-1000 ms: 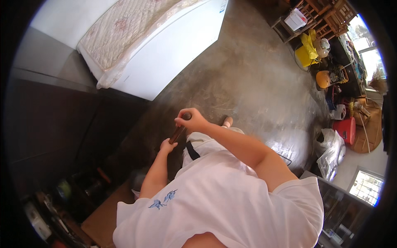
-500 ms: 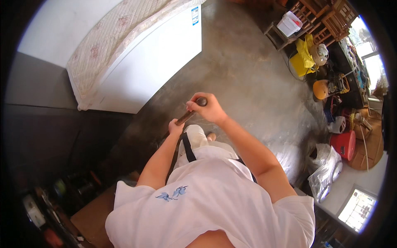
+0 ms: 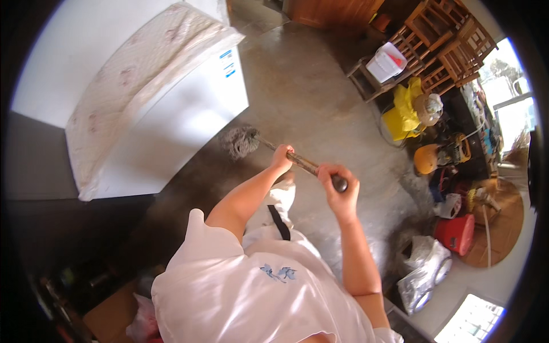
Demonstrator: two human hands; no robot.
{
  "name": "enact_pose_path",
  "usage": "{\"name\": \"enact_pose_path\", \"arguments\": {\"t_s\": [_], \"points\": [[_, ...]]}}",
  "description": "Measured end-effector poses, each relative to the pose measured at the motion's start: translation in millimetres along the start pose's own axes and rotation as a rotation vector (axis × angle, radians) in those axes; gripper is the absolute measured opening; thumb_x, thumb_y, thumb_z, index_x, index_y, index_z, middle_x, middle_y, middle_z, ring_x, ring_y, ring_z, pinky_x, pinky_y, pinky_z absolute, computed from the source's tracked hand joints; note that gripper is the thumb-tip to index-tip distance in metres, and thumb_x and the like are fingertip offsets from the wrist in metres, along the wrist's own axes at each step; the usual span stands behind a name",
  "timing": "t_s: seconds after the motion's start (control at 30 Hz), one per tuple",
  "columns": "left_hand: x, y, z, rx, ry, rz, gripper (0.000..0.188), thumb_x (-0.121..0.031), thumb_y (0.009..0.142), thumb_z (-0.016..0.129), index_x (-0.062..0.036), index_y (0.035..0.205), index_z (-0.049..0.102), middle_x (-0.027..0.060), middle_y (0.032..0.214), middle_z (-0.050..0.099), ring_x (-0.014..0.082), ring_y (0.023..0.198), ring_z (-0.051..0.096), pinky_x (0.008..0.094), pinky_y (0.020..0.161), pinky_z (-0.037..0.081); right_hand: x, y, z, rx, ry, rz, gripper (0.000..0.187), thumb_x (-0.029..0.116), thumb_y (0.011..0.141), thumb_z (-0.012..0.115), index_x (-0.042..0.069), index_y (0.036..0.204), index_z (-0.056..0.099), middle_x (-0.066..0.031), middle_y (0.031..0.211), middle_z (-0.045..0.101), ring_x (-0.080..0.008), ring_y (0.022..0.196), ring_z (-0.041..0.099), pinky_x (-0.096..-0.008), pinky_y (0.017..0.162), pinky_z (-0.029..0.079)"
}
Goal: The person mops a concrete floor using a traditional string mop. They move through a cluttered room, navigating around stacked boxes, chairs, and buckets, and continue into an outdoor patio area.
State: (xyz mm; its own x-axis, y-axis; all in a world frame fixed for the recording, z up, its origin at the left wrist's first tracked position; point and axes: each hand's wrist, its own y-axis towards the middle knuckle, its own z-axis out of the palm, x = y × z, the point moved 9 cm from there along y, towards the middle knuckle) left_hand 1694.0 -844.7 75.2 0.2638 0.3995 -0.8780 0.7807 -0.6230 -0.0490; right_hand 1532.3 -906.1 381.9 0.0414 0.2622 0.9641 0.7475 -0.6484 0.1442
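Both my hands are closed around the wooden handle of a mop [image 3: 239,142]. My left hand [image 3: 282,158] grips partway along the shaft, nearer the mop's head. At the top end, my right hand [image 3: 339,186] wraps the handle just below its dark rounded tip. The shaft slants from that tip up and left to the grey stringy head, which rests on the concrete floor [image 3: 320,86]. Close beyond the mop head stands a white chest freezer [image 3: 189,114], draped with a pale quilted cover [image 3: 131,86] with faint flowers.
To the right stand a wooden stool with a white bucket [image 3: 386,63], stacked wooden chairs [image 3: 443,43], a yellow bucket [image 3: 394,123] and a red bucket [image 3: 456,234]. A round wooden board [image 3: 503,228] leans by the wall. A cardboard box [image 3: 111,308] is at lower left.
My right hand has swung right and nearer, while my left hand has reached forward and right. The mop head has come into view beside the freezer. My view has shifted too.
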Motion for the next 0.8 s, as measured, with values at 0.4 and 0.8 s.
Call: {"name": "enact_pose_path", "arguments": {"t_s": [0.4,0.8], "points": [[-137,170,164,0.345,-0.099,0.224,0.023,-0.011,0.073,0.076,-0.0063,0.083,0.056,0.0116,0.081,0.058,0.0334,0.077,0.058,0.0396,0.069,0.046,-34,154,-124,-0.003,-0.059,-0.141,0.008,-0.01,0.077,0.063,-0.002,0.078,0.061,-0.0079,0.08,0.067,-0.0108,0.068,0.059,-0.0242,0.064,0.049],[-135,104,162,0.195,0.109,-0.218,0.021,-0.021,0.078,0.073,-0.0075,0.091,0.064,0.0146,0.089,0.067,0.0359,0.087,0.063,0.0448,0.074,0.049,-73,223,-207,0.304,0.265,-0.022,0.009,-0.004,0.084,0.058,-0.006,0.076,0.058,-0.0114,0.071,0.064,-0.0203,0.071,0.064,-0.0311,0.069,0.053]]}}
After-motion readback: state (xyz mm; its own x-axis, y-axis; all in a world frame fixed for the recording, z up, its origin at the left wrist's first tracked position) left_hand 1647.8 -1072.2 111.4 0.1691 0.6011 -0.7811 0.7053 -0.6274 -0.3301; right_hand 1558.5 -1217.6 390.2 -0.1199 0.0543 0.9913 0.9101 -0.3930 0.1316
